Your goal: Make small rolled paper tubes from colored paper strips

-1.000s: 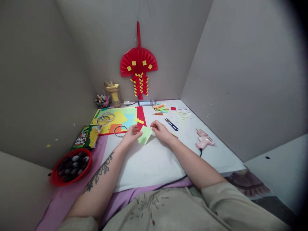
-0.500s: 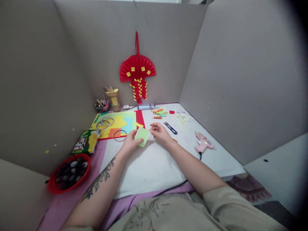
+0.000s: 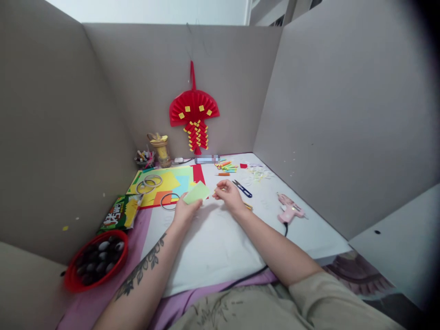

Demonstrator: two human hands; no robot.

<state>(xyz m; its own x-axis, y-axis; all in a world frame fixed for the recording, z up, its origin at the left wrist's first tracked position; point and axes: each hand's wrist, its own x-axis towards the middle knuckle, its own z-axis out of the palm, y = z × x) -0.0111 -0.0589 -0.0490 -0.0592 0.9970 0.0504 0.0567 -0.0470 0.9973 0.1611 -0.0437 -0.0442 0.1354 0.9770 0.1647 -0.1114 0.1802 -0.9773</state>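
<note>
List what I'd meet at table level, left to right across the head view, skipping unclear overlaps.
Red bowl → two overlapping rings → light green paper → right hand → paper scraps → pink glue gun.

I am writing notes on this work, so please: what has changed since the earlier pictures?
The left hand holds the green paper, now turned and shifted left. The right hand, earlier at its edge, is now apart. The scissors and glue gun stayed.
</note>
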